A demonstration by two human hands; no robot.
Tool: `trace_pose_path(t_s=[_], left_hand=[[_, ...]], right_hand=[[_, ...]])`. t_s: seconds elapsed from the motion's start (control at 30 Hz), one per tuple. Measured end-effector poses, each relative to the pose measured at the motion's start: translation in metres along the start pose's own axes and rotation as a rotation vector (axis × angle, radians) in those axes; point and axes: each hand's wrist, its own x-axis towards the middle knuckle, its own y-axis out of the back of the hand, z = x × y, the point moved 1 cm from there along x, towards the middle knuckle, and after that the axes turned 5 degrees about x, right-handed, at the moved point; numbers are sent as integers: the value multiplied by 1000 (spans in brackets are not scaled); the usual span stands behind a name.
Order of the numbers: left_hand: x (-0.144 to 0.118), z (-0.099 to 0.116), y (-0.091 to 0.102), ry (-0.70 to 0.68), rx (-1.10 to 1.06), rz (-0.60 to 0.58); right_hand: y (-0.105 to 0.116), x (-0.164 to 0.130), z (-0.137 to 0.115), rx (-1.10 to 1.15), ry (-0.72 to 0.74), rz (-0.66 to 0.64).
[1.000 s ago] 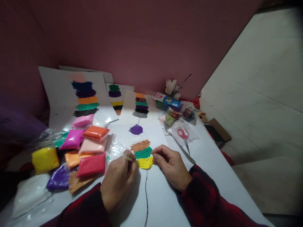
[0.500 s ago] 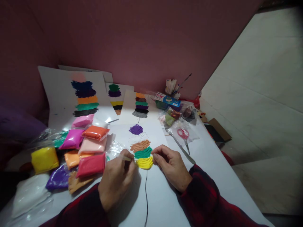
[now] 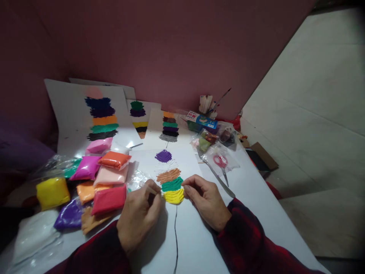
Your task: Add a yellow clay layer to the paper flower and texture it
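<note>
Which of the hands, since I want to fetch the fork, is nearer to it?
Right. The right hand is beside the fork, on its left and nearer the wearer; the left hand is farther off, across the yellow band.

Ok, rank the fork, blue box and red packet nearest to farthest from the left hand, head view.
1. Red packet: just left of the left hand.
2. Fork: off to the right.
3. Blue box: right and farthest back.
</note>
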Motion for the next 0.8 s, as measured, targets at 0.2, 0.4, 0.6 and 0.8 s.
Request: trace_pose_path(t_s=[0.2,0.4,0.6,0.8], left_hand=[[0,-2,-1,-29,34,-12],[-1,-4,-3,-9,75,-28],[0,-4,-3,6,79,-43],[0,-3,-2,31,92,-34]], right_hand=[[0,1,1,-3,1,-4],[0,1,0,-19,14,-4],[0,0,-1,-16,13,-1],[0,0,0,-8,14,-5]])
